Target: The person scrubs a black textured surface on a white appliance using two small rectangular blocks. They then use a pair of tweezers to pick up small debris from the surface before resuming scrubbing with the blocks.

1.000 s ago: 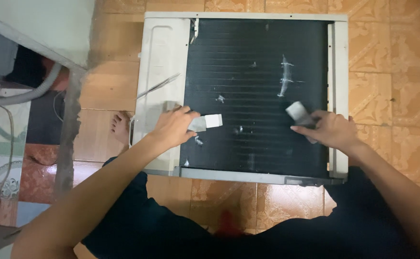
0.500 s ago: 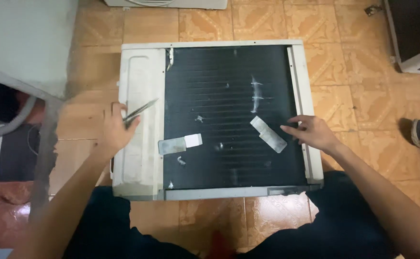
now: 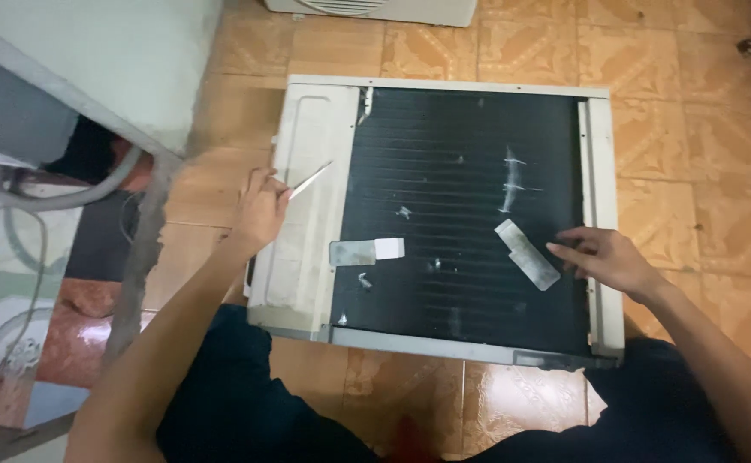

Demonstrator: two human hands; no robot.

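Two hands work over an air-conditioner panel [image 3: 307, 257] lying flat on the tiled floor [image 3: 693, 171]; its near edge is partly hidden by dark-clad knees; the left hand [image 3: 259, 210] pinches a thin metal tool [image 3: 311, 180] pointing up-right; the right hand [image 3: 607, 257], fingers loosely spread, touches a grey strip [image 3: 527, 255] slanting down-right on the black fins; a second grey-and-white strip [image 3: 367, 251] lies level.

Orange tiled floor [image 3: 675, 51], grey hose [image 3: 58, 199], white appliance [image 3: 375, 7]

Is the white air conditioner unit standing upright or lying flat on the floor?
Lying flat. The air conditioner unit rests on the tiled floor with its dark fin panel facing up toward the camera.
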